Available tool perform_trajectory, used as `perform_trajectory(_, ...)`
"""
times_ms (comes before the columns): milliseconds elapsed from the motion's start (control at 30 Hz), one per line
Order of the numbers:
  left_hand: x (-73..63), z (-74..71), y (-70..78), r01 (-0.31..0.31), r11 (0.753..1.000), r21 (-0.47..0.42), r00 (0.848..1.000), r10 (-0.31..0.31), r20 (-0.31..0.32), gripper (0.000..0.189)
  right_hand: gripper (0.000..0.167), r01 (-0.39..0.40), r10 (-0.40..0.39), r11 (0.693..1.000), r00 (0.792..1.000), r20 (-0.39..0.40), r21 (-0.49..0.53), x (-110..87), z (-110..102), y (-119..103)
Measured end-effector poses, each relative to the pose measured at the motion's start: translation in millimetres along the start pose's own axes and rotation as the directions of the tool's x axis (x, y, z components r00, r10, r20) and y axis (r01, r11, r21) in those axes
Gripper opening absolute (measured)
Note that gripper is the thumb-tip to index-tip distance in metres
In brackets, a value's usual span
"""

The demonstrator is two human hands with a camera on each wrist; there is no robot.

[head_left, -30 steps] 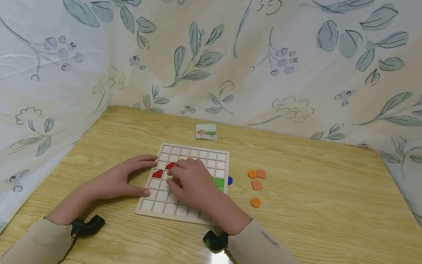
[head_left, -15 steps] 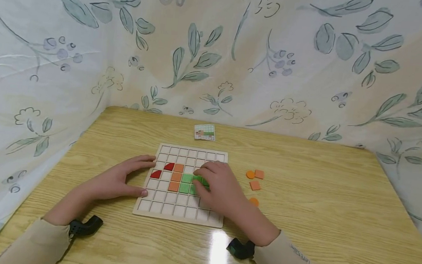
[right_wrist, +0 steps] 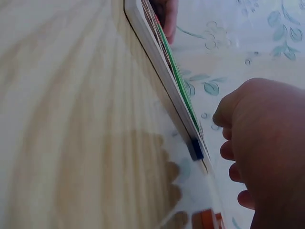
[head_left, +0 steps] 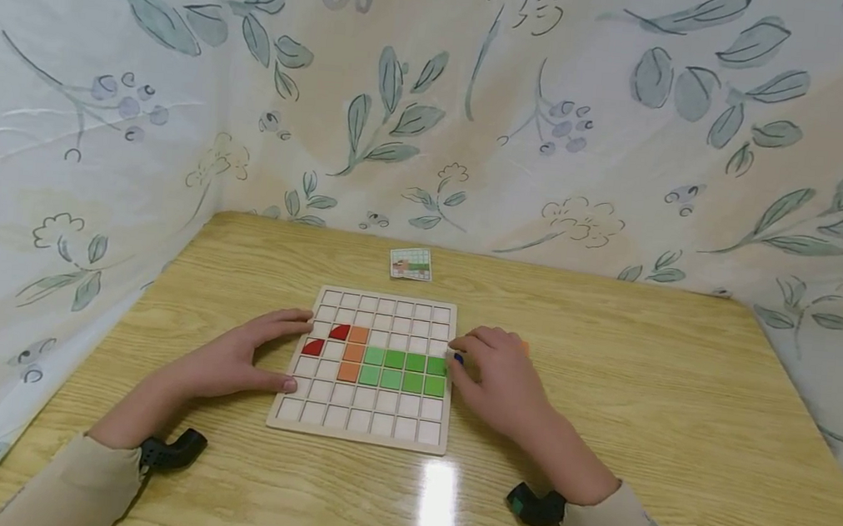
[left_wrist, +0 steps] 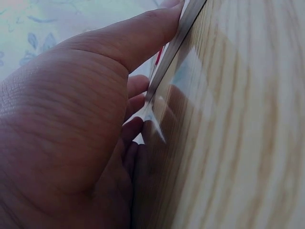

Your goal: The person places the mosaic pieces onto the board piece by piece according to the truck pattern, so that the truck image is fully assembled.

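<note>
My left hand [head_left: 231, 355] rests at the left edge of a wooden grid board [head_left: 353, 438], thumb and fingertips spread along its rim. On the board lie red quarter-round pieces [head_left: 340, 332], orange squares [head_left: 348, 371] in a column, and two rows of green squares [head_left: 414, 382]. Just off the board's right edge is my right hand [head_left: 505, 383], its fingers loosely bent over a small blue piece [head_left: 458, 359]. In the right wrist view the blue piece [right_wrist: 196, 149] lies against the board's side, and the fingertips hover above it with a gap.
A small printed card [head_left: 410, 264] lies behind the board. An orange piece [head_left: 524, 348] peeks out behind my right hand; the other loose orange pieces are hidden there. A floral cloth [head_left: 433, 130] stands along the table's back and left sides.
My right hand has moved right, from over the middle of the board to beside its right edge, uncovering the orange and green squares. My left hand has stayed in place.
</note>
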State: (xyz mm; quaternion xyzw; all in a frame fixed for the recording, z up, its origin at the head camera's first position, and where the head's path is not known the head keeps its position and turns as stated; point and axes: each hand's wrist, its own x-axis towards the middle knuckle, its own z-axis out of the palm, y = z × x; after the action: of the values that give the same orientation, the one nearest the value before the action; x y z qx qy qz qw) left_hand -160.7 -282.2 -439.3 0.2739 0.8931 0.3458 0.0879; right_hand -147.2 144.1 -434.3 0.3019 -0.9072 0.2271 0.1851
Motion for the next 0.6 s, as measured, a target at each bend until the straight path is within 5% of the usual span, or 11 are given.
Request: perform_trajectory(600, 0.6, 0.2, -1.6, -0.011, 1.0, -0.003, 1.0, 0.011, -0.006, 0.087, 0.015, -0.02, 0.02, 1.0, 1.0, 0.022, 0.007, -2.4, 3.4, 12.9)
